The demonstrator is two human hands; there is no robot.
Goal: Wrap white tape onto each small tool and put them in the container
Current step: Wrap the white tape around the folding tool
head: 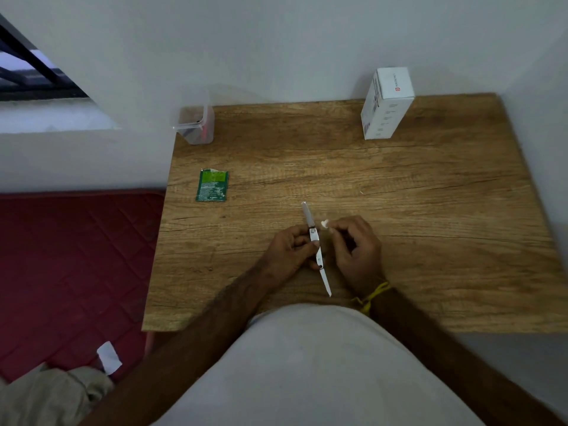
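My left hand (290,247) grips a small metal folding tool (316,247) by its middle, above the wooden table (430,210). One thin arm of the tool points away from me and a pointed blade points back toward me. My right hand (356,250) is just right of the tool and pinches a small piece of white tape (324,223) at its fingertips, close to the tool's upper arm. A clear plastic container (195,124) stands at the table's far left corner with reddish items inside.
A white carton (387,103) stands upright at the back right, near the wall. A torn green sachet (212,185) lies flat on the left side. A red mattress (70,272) lies beside the table on the left, with beige cloth (52,395) on it.
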